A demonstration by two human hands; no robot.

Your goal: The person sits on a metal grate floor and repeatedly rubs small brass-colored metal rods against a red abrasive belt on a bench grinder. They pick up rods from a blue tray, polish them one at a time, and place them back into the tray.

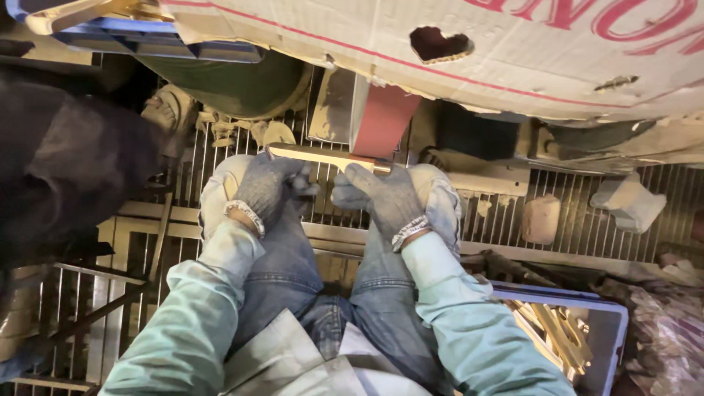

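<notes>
A: Where do we find the workpiece, and how does it lie?

B: We see a brass bar (326,156) held just above the knees, in front of the red sanding belt (383,119). Its long axis runs nearly level across the view, from left to right, dropping slightly toward the right. The right end touches the lower edge of the belt; the left end points toward the dusty rags at the left.

A: How do we describe the hands?

B: Both wear grey gloves. The left hand (265,189) is closed around the left part of the bar, fingers curled over it from below. The right hand (383,196) is closed on the right part, close to the belt, with the fingertips pressed up against the bar. Each hand rests on a knee in blue denim.

A: What surrounds the work zone?

B: We note a metal grating (579,213) under the legs, carrying a dusty tan block (541,218) and a pale lump (629,204) to the right. A large cardboard sheet (513,51) covers the machine above the belt. At lower right, a blue tray (587,323) holds more brass pieces (556,334). A dark sleeve (66,161) of another person fills the left edge.
</notes>
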